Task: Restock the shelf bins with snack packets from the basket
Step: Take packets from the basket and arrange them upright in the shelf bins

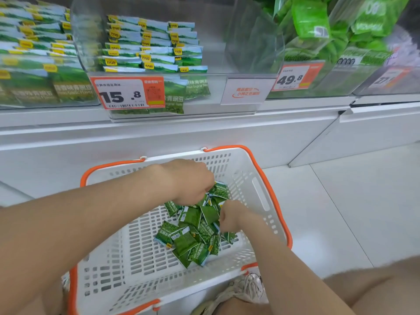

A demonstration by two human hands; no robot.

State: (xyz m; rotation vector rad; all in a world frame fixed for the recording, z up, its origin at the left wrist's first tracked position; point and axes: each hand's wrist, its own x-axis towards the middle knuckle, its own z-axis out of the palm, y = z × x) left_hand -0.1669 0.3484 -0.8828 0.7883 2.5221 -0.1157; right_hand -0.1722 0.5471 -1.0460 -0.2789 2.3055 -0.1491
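Both hands down in the basket, which sits on the floor below the shelf; snack packets heaped loose at its middle. Left hand: grip curled round packets at the pile's far edge; right hand: grip curled into the near side, apparently pinching packets, fingertips hidden. I judge this the gathering step. To do it well I'd bunch the pile between both grips; lift straight up, clear of the orange handles; then lay them flat in the half-filled shelf bin behind the 15.8 tag.
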